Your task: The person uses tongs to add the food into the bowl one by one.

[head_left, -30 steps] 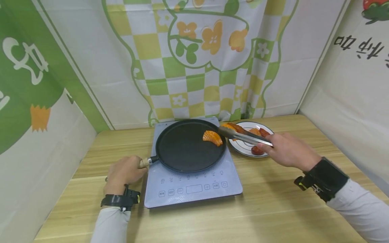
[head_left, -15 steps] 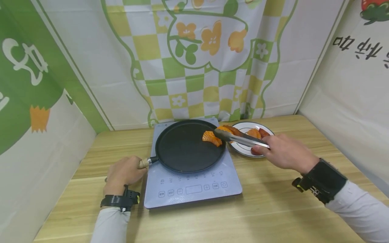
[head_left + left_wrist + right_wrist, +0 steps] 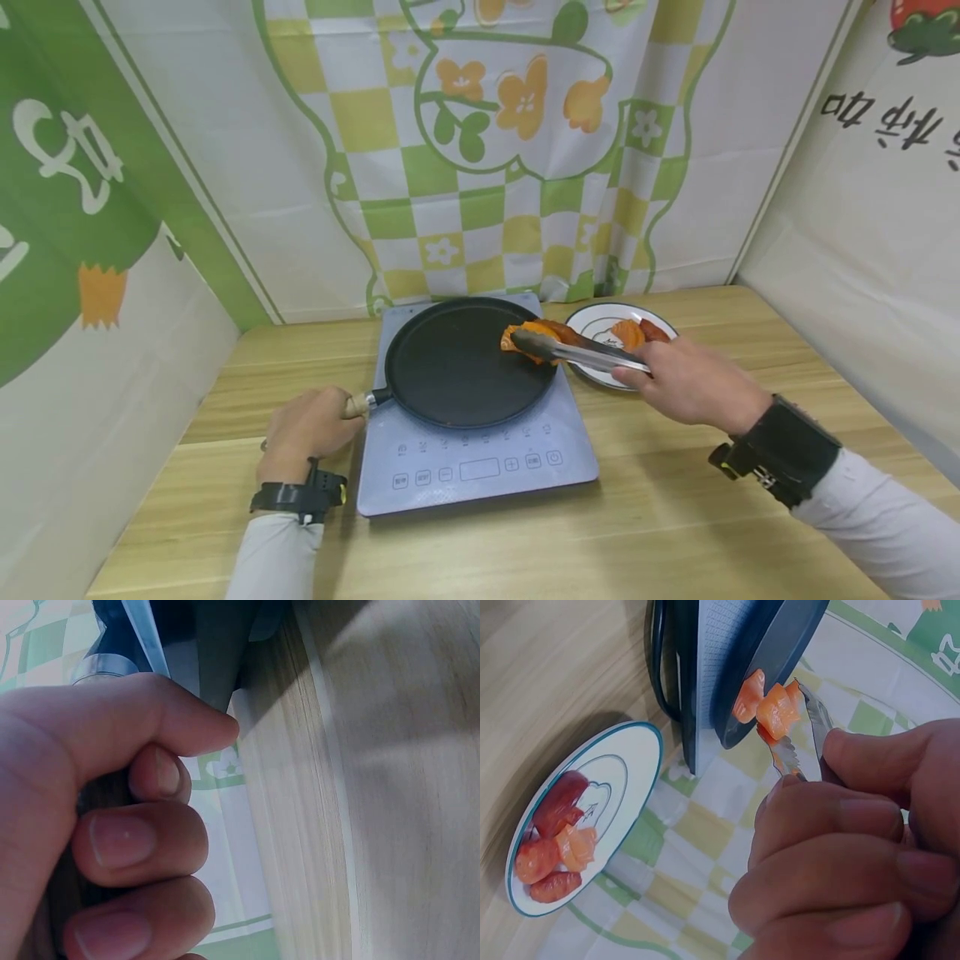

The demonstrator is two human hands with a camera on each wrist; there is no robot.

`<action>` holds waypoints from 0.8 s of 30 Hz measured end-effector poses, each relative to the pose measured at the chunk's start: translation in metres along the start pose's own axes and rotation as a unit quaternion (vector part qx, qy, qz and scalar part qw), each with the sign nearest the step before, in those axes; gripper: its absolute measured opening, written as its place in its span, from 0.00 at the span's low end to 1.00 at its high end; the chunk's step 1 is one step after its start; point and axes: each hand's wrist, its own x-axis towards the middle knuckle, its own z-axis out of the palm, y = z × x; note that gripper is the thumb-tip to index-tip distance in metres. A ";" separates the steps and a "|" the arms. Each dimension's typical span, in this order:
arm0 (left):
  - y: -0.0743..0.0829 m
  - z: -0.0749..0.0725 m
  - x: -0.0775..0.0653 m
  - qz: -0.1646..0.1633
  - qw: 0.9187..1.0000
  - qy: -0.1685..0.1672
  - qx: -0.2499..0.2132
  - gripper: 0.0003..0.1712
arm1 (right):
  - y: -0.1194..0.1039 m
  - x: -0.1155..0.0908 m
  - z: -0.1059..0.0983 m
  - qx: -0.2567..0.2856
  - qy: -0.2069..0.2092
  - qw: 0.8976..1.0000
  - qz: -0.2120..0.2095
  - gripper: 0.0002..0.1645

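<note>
My left hand [image 3: 311,429] grips the pale wooden handle [image 3: 357,406] of a flat black frying pan [image 3: 453,367]. In the left wrist view, its fingers [image 3: 142,836] curl round that handle. My right hand [image 3: 697,379] holds metal tongs [image 3: 596,357], reaching in from the right over the pan's right edge. Between the tong tips is an orange salmon piece [image 3: 778,711], above the pan and close to another salmon piece [image 3: 748,697] lying there. In the head view the two pieces overlap, so I cannot tell whether they touch.
The pan stands on a grey-white induction cooker [image 3: 480,492]. Right of it, a white plate [image 3: 634,750] with a blue-green rim bears red sausages [image 3: 559,802] and a salmon piece [image 3: 576,847]. A checked curtain [image 3: 480,208] hangs behind the wooden table [image 3: 675,517].
My right hand has moved the tongs and their salmon piece left, from beside the plate to over the pan's right side. My left hand stays on the handle.
</note>
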 end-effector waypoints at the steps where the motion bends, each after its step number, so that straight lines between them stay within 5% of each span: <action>1: 0.000 0.000 0.000 -0.001 1.000 -0.001 0.000 0.18 | -0.001 0.000 0.000 0.001 -0.002 1.000 -0.002 0.24; 24: 0.002 -0.002 0.000 -0.007 1.000 -0.003 0.000 0.19 | -0.012 0.006 0.009 -0.012 -0.012 1.000 -0.009 0.28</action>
